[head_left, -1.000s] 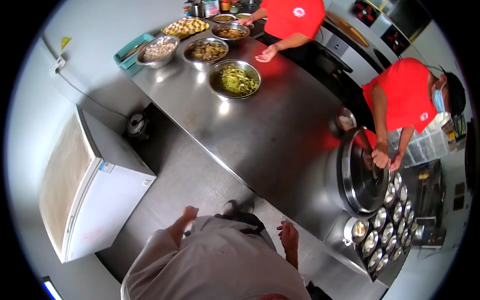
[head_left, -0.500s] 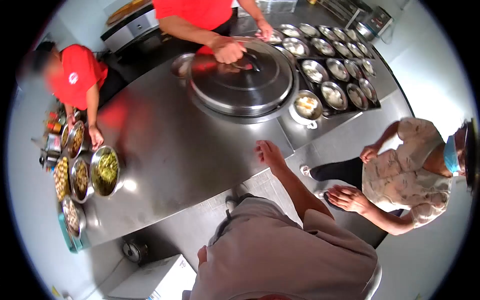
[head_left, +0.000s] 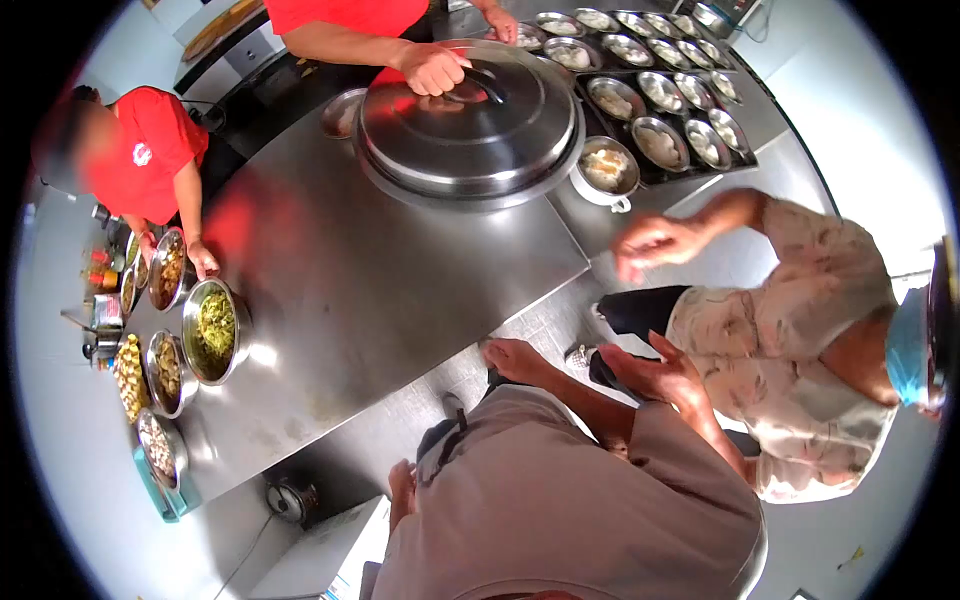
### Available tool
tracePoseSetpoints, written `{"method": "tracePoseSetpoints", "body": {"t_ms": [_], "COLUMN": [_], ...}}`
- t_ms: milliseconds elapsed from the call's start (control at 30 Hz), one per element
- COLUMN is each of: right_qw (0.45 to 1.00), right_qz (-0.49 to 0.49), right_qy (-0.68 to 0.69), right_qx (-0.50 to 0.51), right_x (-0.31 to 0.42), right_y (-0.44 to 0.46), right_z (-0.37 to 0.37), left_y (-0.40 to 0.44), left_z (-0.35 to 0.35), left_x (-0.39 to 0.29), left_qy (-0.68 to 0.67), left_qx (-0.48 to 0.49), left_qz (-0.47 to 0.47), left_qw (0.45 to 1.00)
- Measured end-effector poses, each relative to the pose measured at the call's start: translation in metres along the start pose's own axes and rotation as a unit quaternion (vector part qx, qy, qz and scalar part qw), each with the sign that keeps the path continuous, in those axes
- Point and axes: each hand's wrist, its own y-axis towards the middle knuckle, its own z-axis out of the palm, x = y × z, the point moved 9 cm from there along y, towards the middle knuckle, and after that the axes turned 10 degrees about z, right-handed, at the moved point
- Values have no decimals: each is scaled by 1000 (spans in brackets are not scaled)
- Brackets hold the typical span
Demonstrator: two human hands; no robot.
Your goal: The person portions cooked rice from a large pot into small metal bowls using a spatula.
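Note:
My right hand [head_left: 514, 360] hangs just off the front edge of the steel table [head_left: 350, 330], near my waist. It holds nothing I can see, and its fingers are loosely apart. Low at my left side is my left hand [head_left: 402, 484], beside my shirt; its fingers are too hidden to read. On the table ahead sits a large steel pot lid [head_left: 480, 135], its handle gripped by the hand [head_left: 432, 70] of a person in red. A white-handled cup [head_left: 607, 168] with pale food stands to the lid's right.
Several steel bowls of rice [head_left: 660, 143] fill black trays at back right. At left, another person in red [head_left: 155, 150] handles bowls, including one of shredded greens [head_left: 213, 330]. Close on my right stands a person in a patterned shirt [head_left: 830, 320]. A white box [head_left: 330, 555] sits below the table.
My right hand has drawn back from over the table edge toward my waist. The person on my right has come closer and raised a hand toward the table. My view has shifted slightly.

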Motion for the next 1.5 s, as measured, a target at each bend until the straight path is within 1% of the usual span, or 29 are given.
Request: {"method": "tracePoseSetpoints", "body": {"t_ms": [33, 167, 233, 300, 333, 367, 400, 433, 467, 500, 533, 567, 600, 700, 767, 800, 900, 933, 1033, 1100, 1133, 1167, 1200, 1233, 1267, 1333, 1400, 1467, 1500], "right_qw": [998, 990, 971, 938, 931, 940, 905, 875, 883, 840, 649, 728, 791, 644, 624, 628, 689, 702, 730, 696, 677, 636, 602, 610, 553, 425, 438, 399, 399], "right_qz": [64, -55, 187, 281, 301, 263, 178, 310, 338, 491, 555, 564, 556, 519, 519, 491, 386, 365, 305, 292, 315, 331, 310, 305, 337, 365, 434, 433, 427], "right_qy": [3, -91, 14, 64, 41, -136, -361, -366, -320, 43, 399, 291, 169, 426, 439, 470, 473, 471, 490, 547, 550, 580, 594, 588, 631, 718, 651, 683, 683], "right_qx": [3, -90, -149, -193, -202, -168, -139, -63, -70, -226, -336, -258, -190, -366, -385, -378, -391, -390, -367, -363, -374, -387, -436, -436, -427, -413, -443, -432, -438], "right_x": [-6, -77, -147, -230, -272, -310, -341, -327, -370, -424, -458, -431, -399, -397, -415, -407, -383, -386, -380, -422, -451, -475, -519, -544, -559, -588, -589, -601, -607], "right_y": [-18, -66, -111, -167, -193, -216, -241, -289, -323, -374, -416, -431, -446, -483, -482, -477, -473, -479, -507, -530, -541, -568, -591, -619, -659, -698, -738, -760, -762], "right_z": [6, 36, 39, 60, 79, 103, 134, 145, 171, 192, 235, 227, 219, 249, 252, 244, 210, 201, 164, 162, 166, 179, 196, 203, 182, 195, 195, 221, 231], "left_y": [18, 40, 37, 26, 17, 8, 6, 12, 17, 17, 11, 12, 19, 19, 4, -5, -53, -72, -103, -94, -83, -111, -127, -154, -197, -219, -254, -241, -228], "left_z": [-9, -45, -55, -58, -76, -96, -99, -105, -106, -108, -102, -102, -98, -84, -69, -59, -16, -9, 1, 33, 84, 97, 101, 112, 140, 168, 191, 181, 181], "left_x": [10, 14, 21, 24, 27, 34, 33, 33, 34, 35, 24, 28, 29, 30, 29, 30, 36, 43, 87, 121, 130, 168, 167, 159, 142, 134, 121, 129, 135], "left_qy": [36, 158, 235, 279, 228, 176, 179, 185, 150, 113, 152, 152, 138, 130, 213, 280, 512, 513, 368, 392, 589, 689, 667, 636, 611, 622, 615, 581, 577], "left_qx": [51, 160, 213, 249, 174, 97, 167, 173, 165, 156, 162, 164, 169, 194, 240, 276, 385, 385, 257, 243, 366, 432, 394, 353, 357, 360, 376, 374, 379], "left_qz": [42, 87, 86, 90, 45, 0, -2, 6, -9, -25, -6, 1, 11, 40, 85, 125, 318, 308, 116, 108, 341, 508, 507, 503, 491, 443, 439, 253, 258], "left_qw": [997, 970, 944, 923, 957, 980, 969, 967, 975, 981, 975, 975, 976, 972, 943, 911, 699, 703, 886, 881, 635, 284, 377, 467, 508, 537, 536, 677, 676]}}
